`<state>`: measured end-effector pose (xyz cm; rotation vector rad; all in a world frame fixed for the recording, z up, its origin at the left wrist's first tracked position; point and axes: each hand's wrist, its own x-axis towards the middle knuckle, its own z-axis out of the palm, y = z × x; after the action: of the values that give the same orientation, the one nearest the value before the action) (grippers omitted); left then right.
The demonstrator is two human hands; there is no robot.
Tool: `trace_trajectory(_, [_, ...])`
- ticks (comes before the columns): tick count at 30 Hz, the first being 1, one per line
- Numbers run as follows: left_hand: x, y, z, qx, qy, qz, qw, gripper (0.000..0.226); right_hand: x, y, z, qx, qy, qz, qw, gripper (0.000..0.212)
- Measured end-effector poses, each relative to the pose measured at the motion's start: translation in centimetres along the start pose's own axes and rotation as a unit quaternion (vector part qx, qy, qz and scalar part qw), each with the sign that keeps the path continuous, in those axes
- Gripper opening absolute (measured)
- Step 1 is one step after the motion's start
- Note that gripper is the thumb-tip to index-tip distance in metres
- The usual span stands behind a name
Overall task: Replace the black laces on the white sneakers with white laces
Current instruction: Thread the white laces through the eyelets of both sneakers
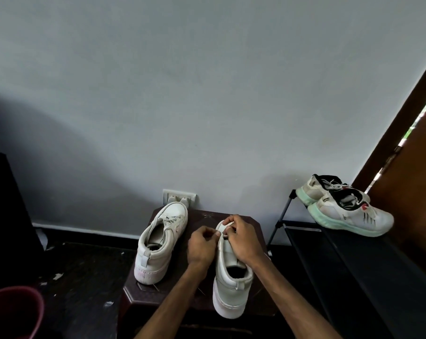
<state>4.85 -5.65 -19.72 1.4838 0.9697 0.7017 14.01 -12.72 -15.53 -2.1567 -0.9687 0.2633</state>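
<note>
Working over a dark, glossy stool [143, 293] with clipped corners, you had both hands closed at the front of the nearer white sneaker [232, 287]. Your left hand [202, 245] pinched something small between thumb and fingertips, and your right hand [243, 241] curled over the tongue, nipping a pale lace [228, 223]; I could not tell what the left held. That shoe stood heel toward you beneath your grip, smooth-sided on a thick sole. Just left of your hands sat the second white sneaker [162, 243], already threaded with pale laces. Beyond your grip a wall socket [179, 195] met the plain grey wall [207, 94]. Well right of it, worn trainers [346, 206] with mint soles rested on a black rack [305, 228].
</note>
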Motion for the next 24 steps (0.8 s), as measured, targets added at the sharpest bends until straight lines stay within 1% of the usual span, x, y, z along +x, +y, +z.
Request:
trace_trajectory(3, [0.3,0.4,0.2,0.041,0.036,-0.036,0.998,0.013,0.1,-0.2,-0.1,-0.031,-0.002,-0.004,1.000,0.020])
trace_trajectory(4, [0.4,0.7,0.2,0.032,0.053,-0.057,0.996,0.017,0.0,-0.2,-0.2,-0.050,-0.001,-0.010,0.999,0.020])
trace_trajectory(6, [0.7,1.4,-0.3,-0.084,0.068,-0.098,0.989,0.020,0.0,0.0,-0.5,-0.068,0.000,-0.019,0.998,0.021])
trace_trajectory(8, [0.8,2.0,-0.7,-0.198,0.079,-0.113,0.970,0.018,-0.1,0.2,-0.7,-0.065,-0.005,-0.024,0.998,0.021])
trace_trajectory(10, [0.4,2.8,-0.4,-0.244,0.094,-0.102,0.960,0.015,-0.3,0.1,-0.8,-0.065,-0.003,-0.031,0.997,0.021])
trace_trajectory(12, [0.2,3.5,0.3,-0.259,0.096,-0.088,0.957,0.008,-0.3,-0.2,-0.8,-0.066,-0.002,-0.032,0.997,0.021])
trace_trajectory(14, [0.4,3.5,0.7,-0.245,0.088,-0.084,0.962,0.003,-0.4,-0.4,-0.7,-0.068,-0.004,-0.031,0.997,0.022])
trace_trajectory(16, [0.9,2.8,0.6,-0.203,0.067,-0.082,0.973,0.013,-0.6,-0.3,-0.8,-0.064,-0.006,-0.030,0.997,0.022])
trace_trajectory(18, [1.2,1.9,0.3,-0.162,0.024,-0.078,0.983,0.022,-0.7,-0.3,-1.0,-0.059,-0.012,-0.033,0.998,0.021])
trace_trajectory(20, [1.1,1.7,0.1,-0.124,0.000,-0.065,0.990,0.022,-0.7,-0.2,-1.2,-0.057,-0.019,-0.040,0.997,0.022])
trace_trajectory(22, [0.7,1.7,0.0,-0.103,0.009,-0.050,0.993,0.018,-0.8,-0.2,-1.3,-0.059,-0.021,-0.048,0.997,0.025])
trace_trajectory(24, [0.9,2.0,-0.3,-0.111,0.038,-0.049,0.992,0.020,-0.7,-0.1,-1.2,-0.065,-0.022,-0.054,0.996,0.028])
